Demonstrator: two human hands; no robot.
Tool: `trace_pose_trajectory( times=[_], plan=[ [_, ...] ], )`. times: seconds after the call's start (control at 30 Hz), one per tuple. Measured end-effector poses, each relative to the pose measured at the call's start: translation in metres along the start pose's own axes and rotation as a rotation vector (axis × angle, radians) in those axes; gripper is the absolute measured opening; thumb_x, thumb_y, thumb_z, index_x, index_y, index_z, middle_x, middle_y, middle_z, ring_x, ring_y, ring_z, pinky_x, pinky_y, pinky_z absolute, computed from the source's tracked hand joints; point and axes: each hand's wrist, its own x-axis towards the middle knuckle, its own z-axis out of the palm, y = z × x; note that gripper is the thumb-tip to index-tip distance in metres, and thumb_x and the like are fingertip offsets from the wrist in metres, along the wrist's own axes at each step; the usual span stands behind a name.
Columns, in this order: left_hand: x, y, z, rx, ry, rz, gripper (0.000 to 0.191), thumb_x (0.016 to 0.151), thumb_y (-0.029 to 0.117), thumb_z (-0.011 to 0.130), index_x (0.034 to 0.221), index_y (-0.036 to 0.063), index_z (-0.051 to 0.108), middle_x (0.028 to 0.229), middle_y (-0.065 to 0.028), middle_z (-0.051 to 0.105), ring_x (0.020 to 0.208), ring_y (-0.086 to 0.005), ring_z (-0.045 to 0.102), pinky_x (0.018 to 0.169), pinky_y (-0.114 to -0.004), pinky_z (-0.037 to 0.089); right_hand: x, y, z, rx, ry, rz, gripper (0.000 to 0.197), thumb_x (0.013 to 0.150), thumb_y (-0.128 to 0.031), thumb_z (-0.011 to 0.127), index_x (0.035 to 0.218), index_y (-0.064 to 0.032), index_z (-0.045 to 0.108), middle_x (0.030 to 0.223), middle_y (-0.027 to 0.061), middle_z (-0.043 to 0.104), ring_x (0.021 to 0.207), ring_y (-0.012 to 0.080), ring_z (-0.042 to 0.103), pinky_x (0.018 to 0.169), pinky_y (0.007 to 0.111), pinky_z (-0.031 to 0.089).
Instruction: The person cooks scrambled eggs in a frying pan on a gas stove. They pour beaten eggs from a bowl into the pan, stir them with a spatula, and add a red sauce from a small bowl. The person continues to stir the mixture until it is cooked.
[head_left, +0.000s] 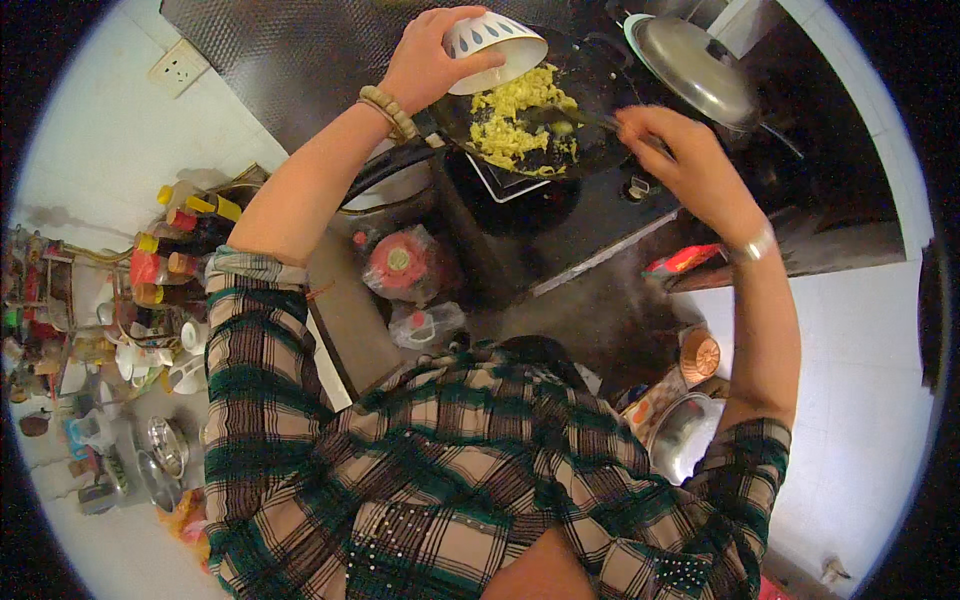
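My left hand (424, 64) grips a white bowl (499, 45) with blue drop marks. The bowl is tilted on its side over the near-left part of a dark wok (604, 146), its mouth facing the food. Yellow scrambled egg (510, 139) lies broken up in the wok, some of it right below the bowl's rim. From the right, my right hand (675, 157) holds the handle of a dark spatula (592, 118) whose blade reaches into the egg. The blade's end is hard to make out.
The wok's black handle (390, 171) points left, under my left forearm. A metal lid (694, 71) rests at the upper right. Several sauce bottles (187, 232) crowd the left side. A stove knob (637, 189) sits below my right hand. Bagged things (405, 262) are nearer my body.
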Motion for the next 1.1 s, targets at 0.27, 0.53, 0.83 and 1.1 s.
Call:
trace_pose_trajectory(
  times=[0.27,0.53,0.83,1.1],
  plan=[
    [0.001,0.008,0.020,-0.014,0.032,0.017,0.063,0.076,0.039,0.079,0.128,0.0106,0.057,0.123,-0.0146,0.054,0.115,-0.0326,0.051,0.099,-0.043,0.042,0.006,0.032,0.035,-0.003,0.144,-0.022,0.014,0.087,-0.007,0.062,0.100,-0.0027,0.061,0.106,0.0154,0.066,0.097,0.0303,0.066,0.085,0.034,0.052],
    [0.011,-0.005,0.021,-0.002,0.145,0.138,0.060,0.074,0.045,0.079,0.124,0.0156,0.063,0.120,-0.0129,0.059,0.111,-0.0318,0.054,0.100,-0.040,0.042,0.039,0.053,0.061,-0.007,0.377,0.014,0.017,0.087,-0.009,0.062,0.103,-0.0038,0.061,0.102,0.0151,0.066,0.093,0.0336,0.065,0.083,0.038,0.052],
    [0.010,0.005,0.002,-0.058,0.017,-0.007,0.064,0.078,0.036,0.079,0.130,0.0075,0.054,0.124,-0.0154,0.051,0.117,-0.0324,0.049,0.100,-0.044,0.041,0.001,-0.051,-0.015,0.088,-0.032,0.120,0.011,0.088,-0.002,0.060,0.099,0.0006,0.060,0.116,0.0119,0.066,0.100,0.0213,0.064,0.086,0.030,0.051],
    [0.012,0.011,0.004,-0.062,-0.021,-0.032,0.064,0.078,0.036,0.079,0.130,0.0081,0.053,0.125,-0.0152,0.051,0.117,-0.0331,0.049,0.101,-0.045,0.040,0.007,-0.028,0.034,0.004,0.143,0.005,0.012,0.088,-0.009,0.060,0.098,-0.0023,0.060,0.101,0.0164,0.065,0.092,0.0355,0.064,0.080,0.038,0.052]
  ],
)
